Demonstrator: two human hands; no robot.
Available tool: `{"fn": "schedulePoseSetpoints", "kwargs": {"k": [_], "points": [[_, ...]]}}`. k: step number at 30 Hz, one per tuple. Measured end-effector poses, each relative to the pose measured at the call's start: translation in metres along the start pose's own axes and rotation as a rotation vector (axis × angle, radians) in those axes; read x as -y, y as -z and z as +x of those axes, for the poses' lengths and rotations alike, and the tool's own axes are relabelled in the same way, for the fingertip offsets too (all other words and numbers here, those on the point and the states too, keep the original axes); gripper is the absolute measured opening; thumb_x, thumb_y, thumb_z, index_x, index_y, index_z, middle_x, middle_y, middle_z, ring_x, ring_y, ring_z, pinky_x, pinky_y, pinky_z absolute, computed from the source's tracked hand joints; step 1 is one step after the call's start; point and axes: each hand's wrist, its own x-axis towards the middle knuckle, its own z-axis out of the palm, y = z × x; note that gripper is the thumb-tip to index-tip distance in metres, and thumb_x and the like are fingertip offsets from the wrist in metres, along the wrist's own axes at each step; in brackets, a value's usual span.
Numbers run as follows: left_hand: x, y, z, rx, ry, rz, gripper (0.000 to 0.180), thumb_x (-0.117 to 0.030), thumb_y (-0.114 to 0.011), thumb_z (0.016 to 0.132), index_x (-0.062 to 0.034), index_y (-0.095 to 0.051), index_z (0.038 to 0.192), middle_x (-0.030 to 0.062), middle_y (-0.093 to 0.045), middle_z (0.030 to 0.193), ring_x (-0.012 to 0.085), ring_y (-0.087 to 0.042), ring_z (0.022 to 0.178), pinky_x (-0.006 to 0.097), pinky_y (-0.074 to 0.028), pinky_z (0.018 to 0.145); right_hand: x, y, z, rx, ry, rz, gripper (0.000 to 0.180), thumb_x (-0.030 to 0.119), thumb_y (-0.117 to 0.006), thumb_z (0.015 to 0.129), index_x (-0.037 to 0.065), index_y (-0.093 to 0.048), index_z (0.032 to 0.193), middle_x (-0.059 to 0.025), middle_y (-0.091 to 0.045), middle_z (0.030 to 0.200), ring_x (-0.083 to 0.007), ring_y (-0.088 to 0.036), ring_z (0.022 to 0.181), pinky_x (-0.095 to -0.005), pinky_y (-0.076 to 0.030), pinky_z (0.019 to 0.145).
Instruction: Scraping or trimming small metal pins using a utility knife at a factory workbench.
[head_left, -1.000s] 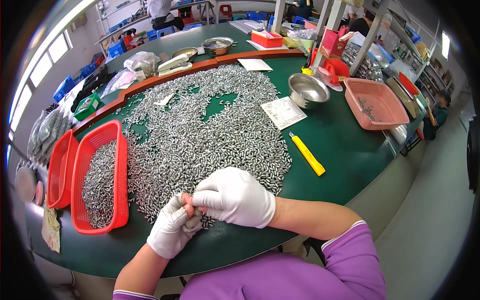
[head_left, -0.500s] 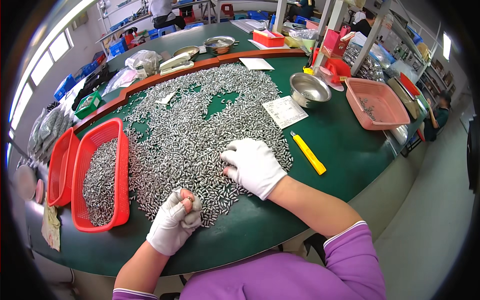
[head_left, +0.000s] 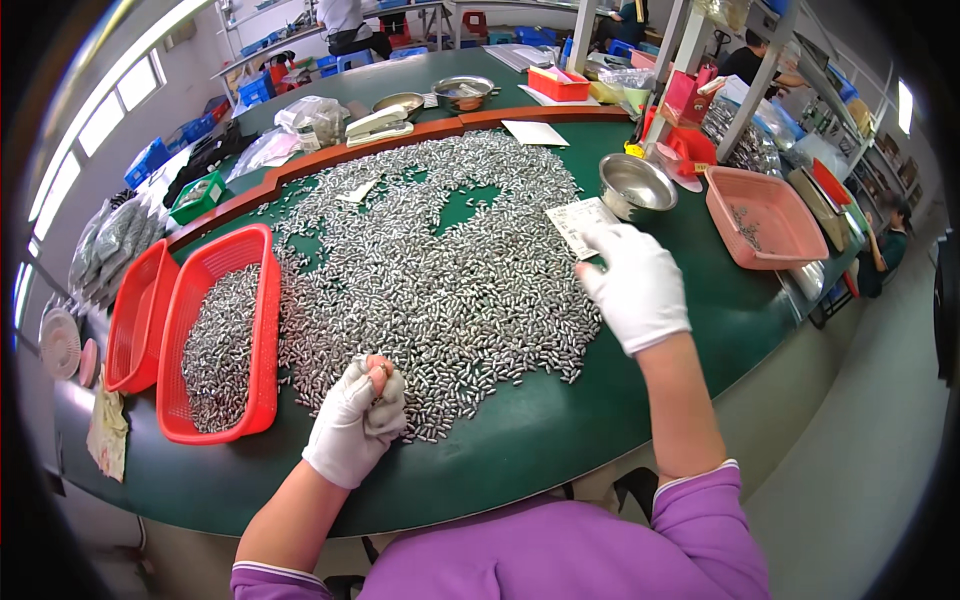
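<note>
A broad heap of small silver metal parts (head_left: pixel 440 260) covers the green table (head_left: pixel 520 450). My left hand (head_left: pixel 355 420), in a white glove, is closed in a fist at the near edge of the heap, and a few parts show at the top of the fist. My right hand (head_left: pixel 635 285), also gloved, is stretched out to the right of the heap, palm down, just below a white paper slip (head_left: pixel 572 218) and a steel bowl (head_left: pixel 637 185). What lies under the right hand's palm is hidden.
A red basket (head_left: pixel 262 330) partly filled with the same parts stands at the left, with an empty red basket (head_left: pixel 135 315) beside it. A pink basket (head_left: pixel 765 220) sits at the right. Bowls, bags and boxes line the far side. Other people work at the back and right.
My right hand has left my left hand and swung away to the right, past the heap's edge, and now covers the spot where a yellow knife lay. My left fist stays in place.
</note>
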Motion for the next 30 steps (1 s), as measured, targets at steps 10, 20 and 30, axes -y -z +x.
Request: {"fn": "schedulePoseSetpoints", "kwargs": {"k": [10,20,30], "points": [[-0.031,0.0,-0.004,-0.055,-0.192,-0.027,0.009,-0.02,-0.062,0.097,-0.0127,-0.056,0.097,-0.0041,-0.046,0.074,0.0049,-0.034,0.054,0.019,-0.026,0.046,-0.053,0.001,-0.048,0.229,-0.33,0.044,0.04,0.026,-0.073,0.081,0.011,-0.067,0.118,-0.0123,-0.067,0.106,-0.0318,-0.066,0.096,-0.041,-0.053,0.085],[-0.117,0.046,-0.035,-0.155,-0.649,0.091,0.01,-0.019,-0.061,0.098,-0.0091,-0.061,0.099,-0.0052,-0.048,0.075,0.0021,-0.032,0.052,0.017,-0.025,0.043,-0.067,-0.025,-0.05,0.1,-0.308,0.05,0.032,0.021,-0.068,0.083,0.011,-0.069,0.114,-0.0126,-0.066,0.101,-0.032,-0.066,0.092,-0.0412,-0.053,0.083],[-0.138,0.089,-0.047,-0.84,-0.724,1.059,0.003,-0.009,-0.058,0.096,-0.0071,-0.059,0.098,-0.0007,-0.06,0.084,0.0064,-0.053,0.071,0.021,-0.044,0.064,-0.077,-0.02,-0.056,-0.156,-0.397,1.458,0.031,0.02,-0.056,0.099,0.002,-0.054,0.125,-0.0028,-0.057,0.094,-0.0135,-0.06,0.085,-0.0291,-0.053,0.081]]}}
